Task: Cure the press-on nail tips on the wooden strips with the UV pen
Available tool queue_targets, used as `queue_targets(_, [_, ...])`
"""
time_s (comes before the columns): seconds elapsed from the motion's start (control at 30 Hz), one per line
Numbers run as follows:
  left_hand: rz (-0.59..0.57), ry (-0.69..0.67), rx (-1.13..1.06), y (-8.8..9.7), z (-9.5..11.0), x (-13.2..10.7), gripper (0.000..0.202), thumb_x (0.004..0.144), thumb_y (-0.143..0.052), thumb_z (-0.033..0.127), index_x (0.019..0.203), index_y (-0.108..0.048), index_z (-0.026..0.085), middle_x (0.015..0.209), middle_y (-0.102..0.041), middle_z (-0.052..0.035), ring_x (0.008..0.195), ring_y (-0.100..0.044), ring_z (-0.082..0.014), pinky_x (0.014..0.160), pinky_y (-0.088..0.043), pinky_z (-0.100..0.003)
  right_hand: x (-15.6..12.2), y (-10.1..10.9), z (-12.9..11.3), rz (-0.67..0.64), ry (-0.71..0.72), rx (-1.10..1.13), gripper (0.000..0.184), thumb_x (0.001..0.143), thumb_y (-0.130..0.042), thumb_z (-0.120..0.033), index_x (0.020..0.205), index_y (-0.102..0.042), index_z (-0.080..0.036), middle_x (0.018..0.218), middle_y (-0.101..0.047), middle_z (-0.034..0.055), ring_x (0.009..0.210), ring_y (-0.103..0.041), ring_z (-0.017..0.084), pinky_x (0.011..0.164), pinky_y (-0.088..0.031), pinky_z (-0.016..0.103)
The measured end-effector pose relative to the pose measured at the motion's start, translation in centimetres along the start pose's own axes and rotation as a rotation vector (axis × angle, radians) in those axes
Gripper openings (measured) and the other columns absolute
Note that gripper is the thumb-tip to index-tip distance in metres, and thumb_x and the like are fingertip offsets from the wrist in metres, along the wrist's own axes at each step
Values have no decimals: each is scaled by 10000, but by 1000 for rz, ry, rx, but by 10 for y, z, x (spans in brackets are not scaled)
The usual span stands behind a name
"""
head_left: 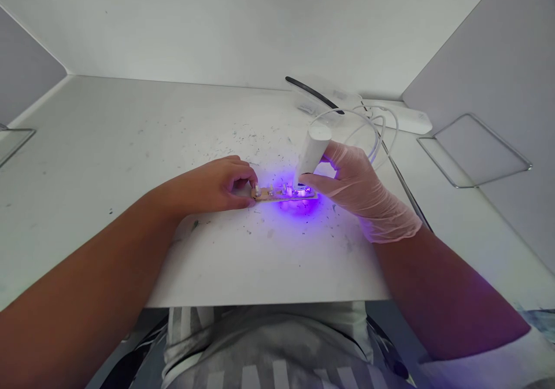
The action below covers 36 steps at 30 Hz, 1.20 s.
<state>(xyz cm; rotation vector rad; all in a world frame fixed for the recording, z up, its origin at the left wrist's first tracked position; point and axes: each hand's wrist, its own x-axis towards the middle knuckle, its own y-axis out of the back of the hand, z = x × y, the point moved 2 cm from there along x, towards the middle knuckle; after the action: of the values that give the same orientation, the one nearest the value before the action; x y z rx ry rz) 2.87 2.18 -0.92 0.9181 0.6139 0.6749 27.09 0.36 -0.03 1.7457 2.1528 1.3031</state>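
Note:
A small tan circuit board point(277, 193) with a few parts on it lies flat on the white table point(108, 146). My bare left hand point(217, 184) pinches the board's left end with thumb and fingers. My right hand point(359, 189), in a thin clear glove, grips a white cylindrical UV lamp point(313, 149) tilted down onto the board's right end. Purple light glows on the board and the table under the lamp's tip. A white cable point(373, 129) runs from the lamp toward the back.
A white power strip point(403, 120) lies at the back right, with a black-edged white tool point(316, 95) beside it. A wire frame point(474, 152) rests against the right wall, another at the left edge point(13, 140). Dark specks litter the tabletop.

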Motion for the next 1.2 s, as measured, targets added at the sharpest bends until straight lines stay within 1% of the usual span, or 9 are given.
queue_targets(0.5, [6, -8, 10, -1, -4, 0, 274, 801, -647, 426, 975, -704, 223, 845, -558, -30, 808, -515, -178, 712, -412, -291, 0, -1, 1, 0, -7, 2, 69, 729, -666, -220, 776, -616, -219, 721, -655, -31, 668, -580, 127, 631, -462, 281])
queue_targets(0.77, [-2, -11, 5, 0, -1, 0, 262, 792, -646, 411, 949, -706, 210, 828, -557, -30, 798, -517, -179, 709, -414, -295, 0, -1, 0, -2, -10, 12, 63, 729, -656, -218, 774, -612, -219, 712, -641, -36, 660, -570, 122, 623, -454, 280])
queue_targets(1.2, [1, 11, 0, 0, -2, -1, 271, 795, -648, 423, 965, -705, 220, 855, -561, -33, 809, -526, -178, 708, -430, -298, 0, 0, 0, 6, 3, 4, 67, 732, -662, -234, 780, -621, -211, 714, -642, -28, 670, -578, 127, 634, -458, 286])
